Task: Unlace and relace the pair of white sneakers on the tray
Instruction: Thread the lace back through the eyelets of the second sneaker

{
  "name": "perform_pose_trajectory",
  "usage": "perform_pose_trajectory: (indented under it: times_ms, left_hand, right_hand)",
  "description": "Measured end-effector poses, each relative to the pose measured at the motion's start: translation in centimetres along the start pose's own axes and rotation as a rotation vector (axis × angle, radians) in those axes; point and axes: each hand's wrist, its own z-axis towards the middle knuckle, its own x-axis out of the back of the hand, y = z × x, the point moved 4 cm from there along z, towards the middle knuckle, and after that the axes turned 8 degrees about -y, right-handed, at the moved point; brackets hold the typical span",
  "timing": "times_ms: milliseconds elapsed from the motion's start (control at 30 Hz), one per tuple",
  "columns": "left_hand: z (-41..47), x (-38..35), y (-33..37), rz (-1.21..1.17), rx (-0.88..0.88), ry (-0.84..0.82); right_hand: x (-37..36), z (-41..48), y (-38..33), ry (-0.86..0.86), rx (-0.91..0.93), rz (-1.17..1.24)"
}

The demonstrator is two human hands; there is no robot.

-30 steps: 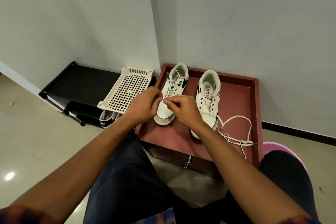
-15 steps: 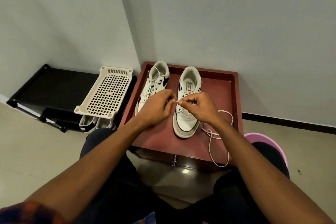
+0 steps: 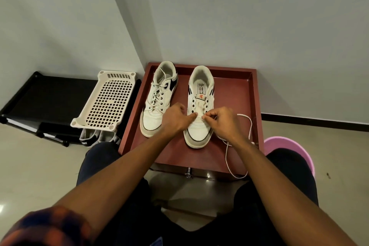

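My left hand (image 3: 175,119) has shifted onto the right sneaker (image 3: 199,132), fingers (image 3: 192,116) pinching it; right hand (image 3: 221,121) pinches the lace (image 3: 249,124); basket (image 3: 107,100) beside tray (image 3: 235,90).

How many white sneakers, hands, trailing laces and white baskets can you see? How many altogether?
White sneakers: 2 (left sneaker, right sneaker)
Hands: 2 (left hand, right hand)
Trailing lace: 1
White basket: 1
Total: 6

Glossy floor tiles (image 3: 30,166), a plastic rack (image 3: 107,102), a smooth tray (image 3: 254,96).
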Motion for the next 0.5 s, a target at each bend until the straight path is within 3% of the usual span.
perform_pose_trajectory:
  times_ms: [267, 500]
  left_hand:
    - [1.9, 0.3, 2.2, 0.137, -0.002, -0.101]
    - [2.4, 0.3, -1.5, -0.399, 0.062, -0.205]
  right_hand:
    - [-1.1, 0.3, -0.7, 0.021, 0.016, -0.092]
    - [-1.6, 0.2, -2.0, 0.072, 0.044, 0.006]
